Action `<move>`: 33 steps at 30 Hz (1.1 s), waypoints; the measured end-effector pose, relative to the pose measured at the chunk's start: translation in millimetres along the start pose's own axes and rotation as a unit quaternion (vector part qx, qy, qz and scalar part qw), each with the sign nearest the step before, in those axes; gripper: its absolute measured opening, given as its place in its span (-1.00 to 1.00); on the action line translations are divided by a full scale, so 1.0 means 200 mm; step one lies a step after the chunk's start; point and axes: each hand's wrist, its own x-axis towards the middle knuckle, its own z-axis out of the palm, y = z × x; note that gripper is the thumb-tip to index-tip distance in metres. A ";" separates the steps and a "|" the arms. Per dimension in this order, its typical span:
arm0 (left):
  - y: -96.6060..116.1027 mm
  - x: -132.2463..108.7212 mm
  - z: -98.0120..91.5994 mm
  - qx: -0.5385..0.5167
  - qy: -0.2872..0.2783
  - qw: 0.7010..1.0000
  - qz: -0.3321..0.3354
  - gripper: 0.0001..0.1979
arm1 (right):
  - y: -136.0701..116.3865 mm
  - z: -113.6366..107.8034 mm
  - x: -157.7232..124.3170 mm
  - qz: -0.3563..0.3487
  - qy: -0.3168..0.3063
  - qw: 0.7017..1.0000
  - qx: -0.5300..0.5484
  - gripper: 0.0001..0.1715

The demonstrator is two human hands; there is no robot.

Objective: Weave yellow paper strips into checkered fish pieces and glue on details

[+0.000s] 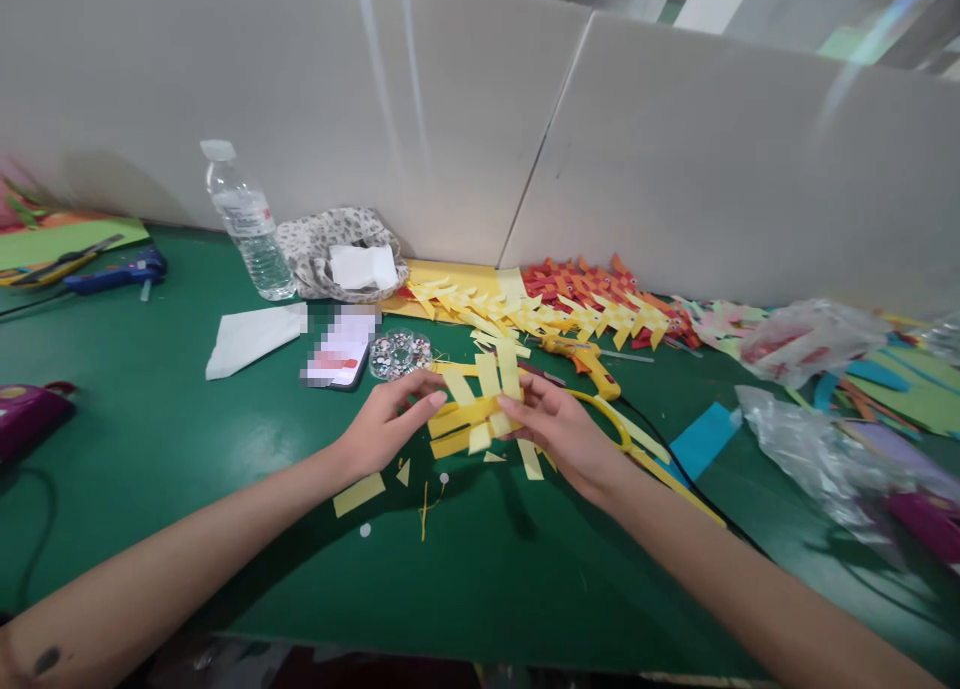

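While a small round clear dish (400, 354) of googly eyes sits on the green table (487, 579) just beyond the hands, a patterned cloth pouch (330, 244) farther back holds a folded white paper (365, 266), and a clear water bottle (246, 227) stands upright beside it with its cap on. The woven paper piece (480, 411) is lifted just off the table between both hands, in front of the dish and near a yellow glue gun (589, 361). The left hand (386, 424) meets its left edge, thumb and fingers closed lightly on the strip ends; the right hand (559, 429) is pinched on its right side, fingers over the top. The piece is made of yellow strips in two shades, some darker ones lying crosswise and paler ones running upright through them, with loose ends sticking out on all sides. Yellow scraps (358, 494) lie on the table under the left wrist, and a heap of finished yellow and orange pieces (570, 304) lies against the back wall.
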 end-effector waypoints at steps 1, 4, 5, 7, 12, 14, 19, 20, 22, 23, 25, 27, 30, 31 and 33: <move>0.00 0.00 0.01 -0.043 -0.006 0.999 0.010 -0.63 | 0.01 0.01 0.00 0.004 -0.004 1.000 0.001 -0.54; -0.02 -0.01 0.03 -0.119 -0.028 0.992 0.003 -0.64 | 0.03 0.04 0.00 0.013 -0.004 1.000 0.020 -0.58; -0.02 -0.01 0.04 -0.130 -0.033 0.991 -0.012 -0.62 | 0.04 0.04 0.00 0.015 0.002 0.999 0.033 -0.60; -0.03 -0.01 0.05 -0.156 -0.043 0.986 -0.038 -0.50 | 0.05 0.05 0.01 0.019 0.014 0.998 0.061 -0.62; -0.05 0.01 0.05 -0.237 -0.067 0.967 -0.059 -0.67 | 0.06 0.04 0.02 0.037 0.020 0.994 0.104 -0.62; -0.05 0.03 0.04 -0.254 -0.076 0.962 -0.069 -0.62 | 0.06 0.04 0.02 0.042 0.020 0.993 0.107 -0.61; -0.04 0.03 0.04 -0.216 -0.049 0.974 -0.046 -0.63 | 0.08 0.04 0.02 0.053 0.024 0.995 0.086 -0.58; -0.04 0.03 0.05 -0.199 -0.036 0.978 -0.048 -0.67 | 0.08 0.04 0.01 0.054 0.024 0.995 0.076 -0.57; -0.05 0.02 0.07 -0.176 -0.018 0.982 -0.061 -0.78 | 0.07 0.05 0.01 0.056 0.015 0.997 0.054 -0.53; -0.05 0.02 0.07 -0.168 -0.016 0.983 -0.068 -0.82 | 0.07 0.05 0.00 0.055 0.006 0.998 0.044 -0.48; -0.06 0.02 0.08 -0.158 -0.020 0.984 -0.074 -0.83 | 0.07 0.05 0.00 0.043 -0.016 0.999 0.029 -0.36; -0.07 0.02 0.08 -0.144 -0.028 0.987 -0.068 -0.82 | 0.06 0.05 -0.01 0.028 -0.029 0.999 0.009 -0.31; -0.06 0.00 0.08 -0.101 -0.041 0.992 -0.057 -0.82 | 0.06 0.06 -0.01 0.024 -0.044 0.998 -0.038 -0.43; -0.06 0.00 0.09 -0.079 -0.046 0.994 -0.054 -0.82 | 0.06 0.06 -0.01 0.024 -0.051 0.997 -0.056 -0.50; -0.04 -0.01 0.10 -0.046 -0.058 0.996 -0.053 -0.82 | 0.06 0.06 -0.02 0.019 -0.057 0.994 -0.093 -0.63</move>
